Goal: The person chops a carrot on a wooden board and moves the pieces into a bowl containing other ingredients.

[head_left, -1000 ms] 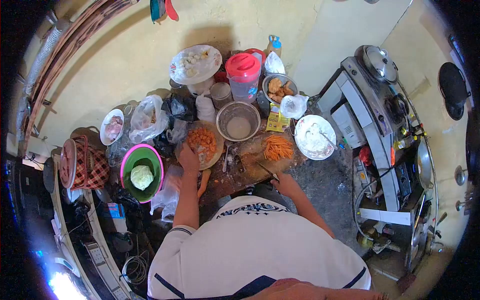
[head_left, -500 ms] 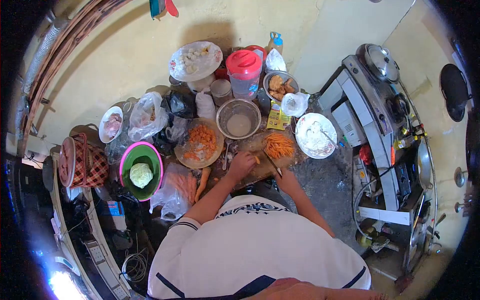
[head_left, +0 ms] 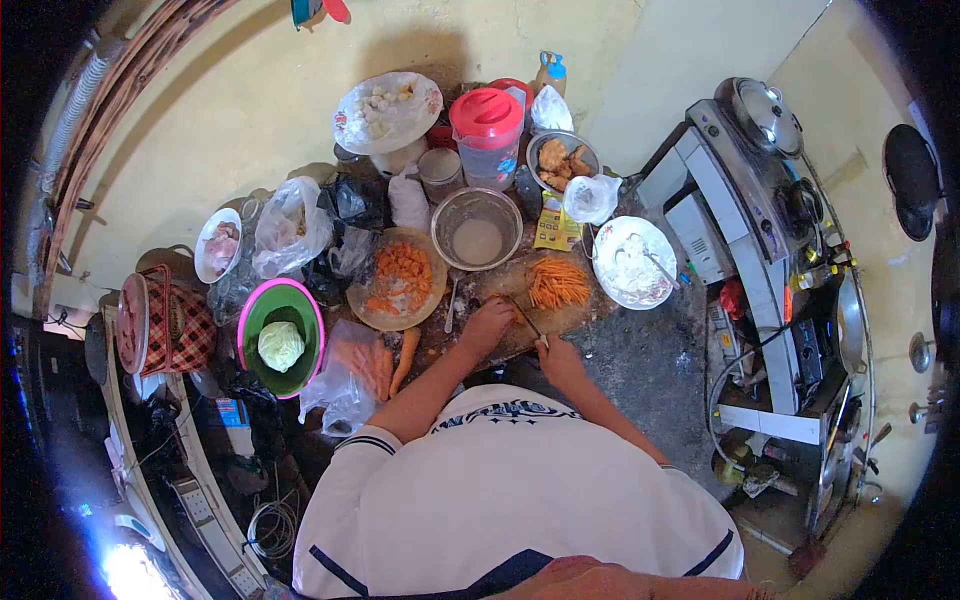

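Two hands at the cutting board, knife in the right

Two hands meet over the cutting board (head_left: 520,320) on the cluttered bench (head_left: 640,350). Right hand (head_left: 560,358) has its grip clamped on a knife (head_left: 528,320); blade angles up-left across the board toward the left hand. Left hand (head_left: 487,325) rests on the board's left part, fingers curled down; whether they pinch a carrot piece cannot be told, too small. Pile of carrot strips (head_left: 558,284) lies on the far right part of the board, apart from both hands.

Just left of the board: round plate of carrot chunks (head_left: 398,280), near the left hand. Whole carrot (head_left: 405,358) lies on the bench beside the left forearm, next to a clear bag holding more carrots (head_left: 352,372). Metal bowl with pale liquid (head_left: 477,230) sits behind the board. White plate with a spoon (head_left: 632,262) sits right of the strips. Green bowl with pink rim (head_left: 280,335) holds a cabbage (head_left: 281,346), well left. Red-lidded pitcher (head_left: 486,135) stands at the back, beside a bowl of fried pieces (head_left: 562,162) and a wrapped plate of white balls (head_left: 387,108). Stove unit (head_left: 760,180) stands off to the right.
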`<state>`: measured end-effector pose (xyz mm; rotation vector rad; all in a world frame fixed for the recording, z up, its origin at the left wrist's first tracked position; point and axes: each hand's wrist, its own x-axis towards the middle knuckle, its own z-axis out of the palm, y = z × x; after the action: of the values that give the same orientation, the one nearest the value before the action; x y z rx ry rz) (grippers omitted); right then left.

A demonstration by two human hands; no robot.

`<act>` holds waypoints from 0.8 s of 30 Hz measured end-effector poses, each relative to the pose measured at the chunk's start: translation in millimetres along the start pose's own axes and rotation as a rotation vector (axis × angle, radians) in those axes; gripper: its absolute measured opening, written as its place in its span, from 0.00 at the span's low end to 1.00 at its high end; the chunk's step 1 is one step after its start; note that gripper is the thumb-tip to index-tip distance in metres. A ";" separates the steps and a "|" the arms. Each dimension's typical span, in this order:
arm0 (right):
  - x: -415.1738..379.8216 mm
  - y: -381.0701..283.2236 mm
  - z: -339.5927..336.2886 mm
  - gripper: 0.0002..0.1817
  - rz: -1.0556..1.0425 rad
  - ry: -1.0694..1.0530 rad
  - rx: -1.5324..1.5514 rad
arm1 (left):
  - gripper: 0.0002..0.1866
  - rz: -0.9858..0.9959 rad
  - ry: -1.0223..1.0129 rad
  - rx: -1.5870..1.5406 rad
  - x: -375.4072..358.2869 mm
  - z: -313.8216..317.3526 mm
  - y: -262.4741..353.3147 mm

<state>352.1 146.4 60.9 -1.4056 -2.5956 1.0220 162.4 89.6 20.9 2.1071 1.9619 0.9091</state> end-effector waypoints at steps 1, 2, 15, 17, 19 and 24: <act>-0.4 -1.6 -1.8 0.18 0.002 -0.013 -0.006 | 0.10 -0.003 -0.027 -0.017 2.3 -4.3 1.8; -1.1 -3.8 -3.6 0.18 0.004 -0.027 -0.011 | 0.09 -0.005 -0.055 -0.035 3.9 -8.7 4.3; 14.9 -2.3 23.8 0.15 0.085 -0.065 -0.068 | 0.06 0.009 -0.029 -0.046 0.2 -3.4 -3.0; 15.9 0.1 30.0 0.15 0.065 -0.058 -0.120 | 0.06 0.003 -0.055 -0.045 1.5 -4.5 -4.1; 5.4 1.7 25.2 0.15 0.074 -0.041 -0.109 | 0.08 -0.015 -0.091 -0.072 -0.4 -1.1 -7.0; -6.5 -2.7 9.3 0.16 0.087 -0.026 -0.025 | 0.10 -0.025 -0.103 -0.145 2.1 -8.3 -2.1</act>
<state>351.1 135.4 56.9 -1.5334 -2.5959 1.0278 156.3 89.3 27.3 2.0036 1.8103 0.8903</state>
